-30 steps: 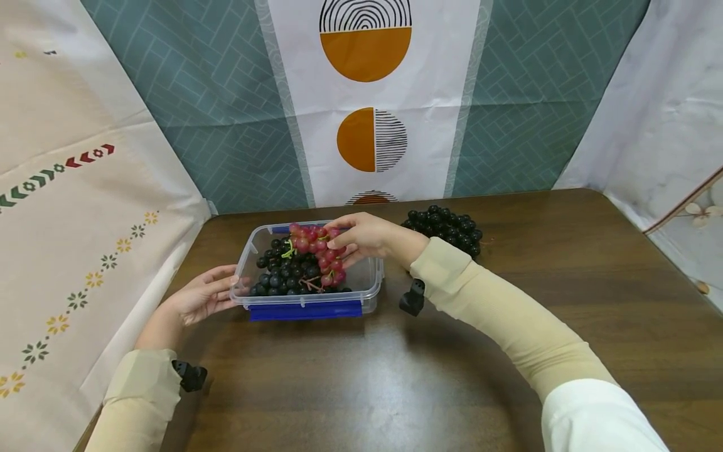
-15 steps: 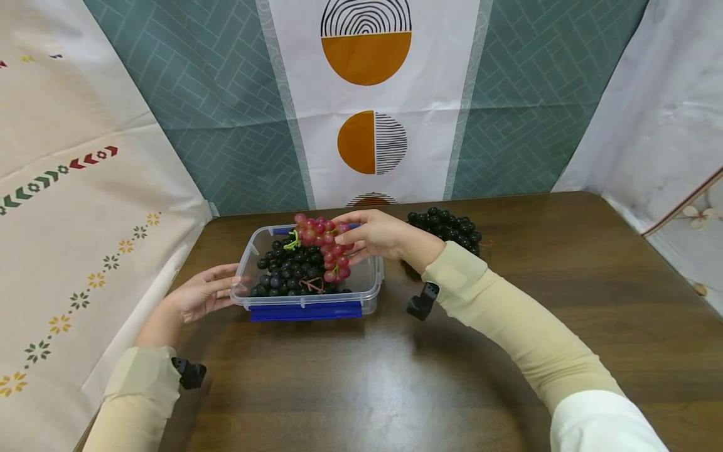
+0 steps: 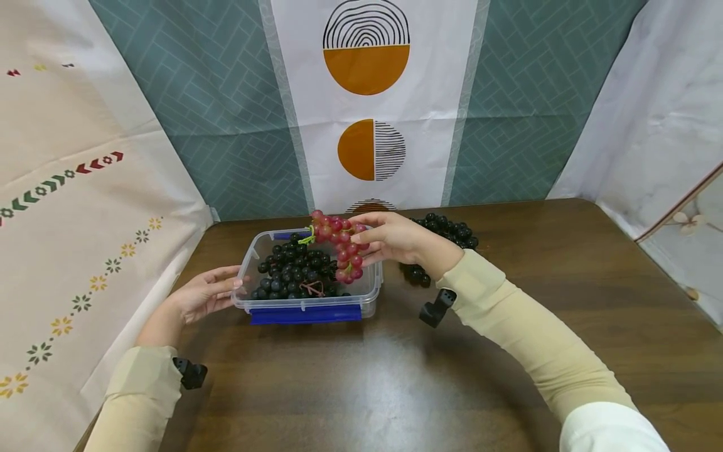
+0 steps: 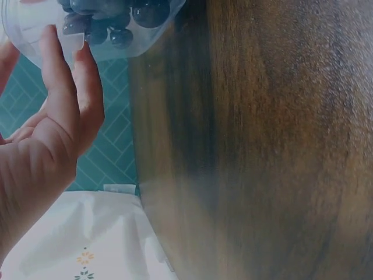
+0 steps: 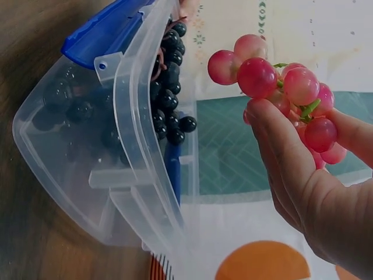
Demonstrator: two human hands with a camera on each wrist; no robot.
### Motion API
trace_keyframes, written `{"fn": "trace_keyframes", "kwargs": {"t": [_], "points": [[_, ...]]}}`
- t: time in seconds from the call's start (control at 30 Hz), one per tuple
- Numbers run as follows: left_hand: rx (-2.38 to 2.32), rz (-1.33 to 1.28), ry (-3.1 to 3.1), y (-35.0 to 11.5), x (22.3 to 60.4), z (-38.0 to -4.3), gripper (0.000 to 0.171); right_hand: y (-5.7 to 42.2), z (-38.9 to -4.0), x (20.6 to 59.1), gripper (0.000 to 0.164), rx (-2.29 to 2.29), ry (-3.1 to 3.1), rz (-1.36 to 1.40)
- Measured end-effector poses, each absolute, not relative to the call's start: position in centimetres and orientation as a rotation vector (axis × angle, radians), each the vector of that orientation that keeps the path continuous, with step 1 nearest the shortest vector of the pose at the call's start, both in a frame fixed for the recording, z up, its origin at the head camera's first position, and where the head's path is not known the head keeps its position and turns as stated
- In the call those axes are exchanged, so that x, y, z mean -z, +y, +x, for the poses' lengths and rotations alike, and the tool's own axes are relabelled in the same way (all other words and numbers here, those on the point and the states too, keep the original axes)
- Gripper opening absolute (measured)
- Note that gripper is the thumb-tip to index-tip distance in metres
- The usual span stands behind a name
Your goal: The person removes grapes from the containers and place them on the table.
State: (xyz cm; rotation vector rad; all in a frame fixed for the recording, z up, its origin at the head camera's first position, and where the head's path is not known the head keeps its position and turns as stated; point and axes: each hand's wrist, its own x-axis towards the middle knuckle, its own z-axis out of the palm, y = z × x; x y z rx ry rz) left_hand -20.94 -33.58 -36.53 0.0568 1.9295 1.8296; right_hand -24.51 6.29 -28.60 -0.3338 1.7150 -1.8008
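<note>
In the head view, a clear plastic food container with blue clips sits at the table's back left. Black grapes lie inside it. My left hand holds the container's left end; in the left wrist view, its fingertips are against the clear wall. Above the container's right half, my right hand grips a bunch of red grapes between thumb and fingers. In the right wrist view, the red grapes hang apart from the container, their green stem showing.
A second bunch of black grapes lies on the brown wooden table, partly hidden behind the right wrist. Patterned cloths hang along the table's back and sides.
My right hand has moved right with the red grapes, uncovering more black grapes in the container. The left hand and container have stayed in place. The head view has tilted up slightly.
</note>
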Motion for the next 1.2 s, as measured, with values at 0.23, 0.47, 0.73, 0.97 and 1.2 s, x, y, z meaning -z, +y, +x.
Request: {"fn": "trace_keyframes", "kwargs": {"t": [0.23,0.47,0.73,0.97,1.2], "points": [[-1.807,0.025,1.957,-33.3,36.3,-21.3,0.069,8.4,-24.3,28.3,0.049,1.838,1.712,-0.335],[-1.745,0.026,2.021,-32.9,36.1,-21.6,0.071,10.6,-24.3,28.0,0.049,1.867,1.733,-0.353],[-1.761,0.059,1.988,-33.1,35.9,-21.5,0.072,12.6,-24.0,27.5,0.046,1.907,1.75,-0.343],[-1.836,0.017,1.896,-33.6,36.4,-21.4,0.059,14.3,-24.0,27.1,0.046,1.96,1.75,-0.275],[-1.872,0.027,1.874,-33.8,36.7,-21.2,0.032,15.8,-24.0,26.2,0.043,2.027,1.714,-0.242]]}}
